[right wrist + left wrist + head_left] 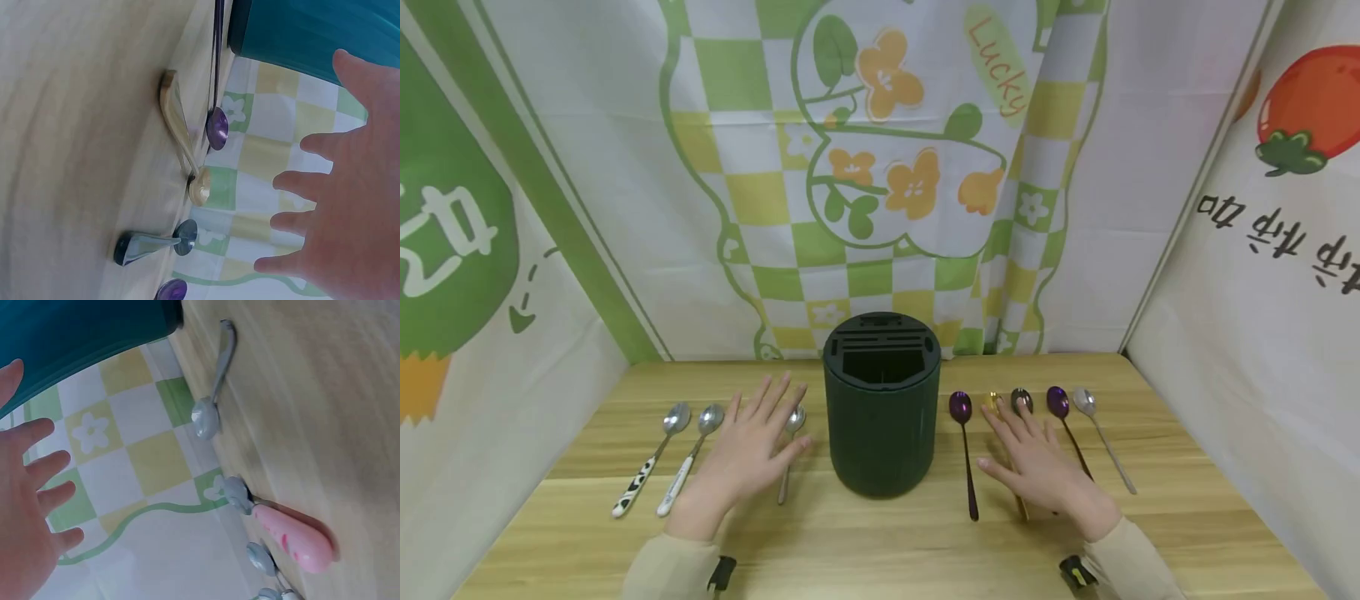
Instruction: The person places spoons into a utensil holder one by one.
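My left hand (pixel 745 454) hovers palm down with fingers spread, over the spoons left of a dark green utensil holder (pixel 880 442). A pink-handled spoon (pixel 297 540) lies beneath it, hidden in the head view. Near its thumb is a small silver spoon (pixel 794 419). Further left are a white-handled spoon (pixel 676 485) and a spoon with a black-and-white spotted handle (pixel 636 487). My right hand (pixel 1041 471), fingers also spread, hovers above a gold spoon (pixel 178 128) and a dark metallic spoon (pixel 150 242). Neither hand holds anything.
A purple spoon (pixel 961 408) lies just right of the holder. Another purple spoon (pixel 1057 402) and a silver spoon (pixel 1086 402) lie at far right. The holder's black top (pixel 880 327) has slots and a larger opening. Printed cloth (pixel 880 275) hangs behind the wooden table (pixel 880 550).
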Demonstrator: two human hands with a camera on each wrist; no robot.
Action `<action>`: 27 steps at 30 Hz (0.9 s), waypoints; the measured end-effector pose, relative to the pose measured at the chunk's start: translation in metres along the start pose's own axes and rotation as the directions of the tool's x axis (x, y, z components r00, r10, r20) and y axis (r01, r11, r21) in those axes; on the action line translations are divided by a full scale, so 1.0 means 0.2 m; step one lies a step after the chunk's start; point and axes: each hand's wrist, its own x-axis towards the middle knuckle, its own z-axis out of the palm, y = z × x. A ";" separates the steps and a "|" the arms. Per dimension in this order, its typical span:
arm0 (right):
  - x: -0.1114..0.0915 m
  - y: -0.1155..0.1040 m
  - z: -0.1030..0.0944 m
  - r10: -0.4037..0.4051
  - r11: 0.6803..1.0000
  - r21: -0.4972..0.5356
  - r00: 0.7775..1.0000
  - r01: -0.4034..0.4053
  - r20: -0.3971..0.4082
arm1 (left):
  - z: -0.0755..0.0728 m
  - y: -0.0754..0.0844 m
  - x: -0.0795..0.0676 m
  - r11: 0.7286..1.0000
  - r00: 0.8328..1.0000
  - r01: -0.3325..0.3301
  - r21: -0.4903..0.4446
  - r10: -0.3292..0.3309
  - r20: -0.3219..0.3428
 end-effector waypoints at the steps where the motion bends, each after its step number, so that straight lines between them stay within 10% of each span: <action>1: 0.00 0.00 0.00 -0.002 1.000 0.000 1.000 0.002 0.000 | -0.01 0.00 0.00 1.000 1.000 -0.008 0.003 0.008 -0.006; 27: -0.01 0.01 0.04 -0.007 1.000 0.019 1.000 0.007 0.020 | -0.18 0.06 0.10 0.987 0.976 -0.163 0.018 0.163 -0.145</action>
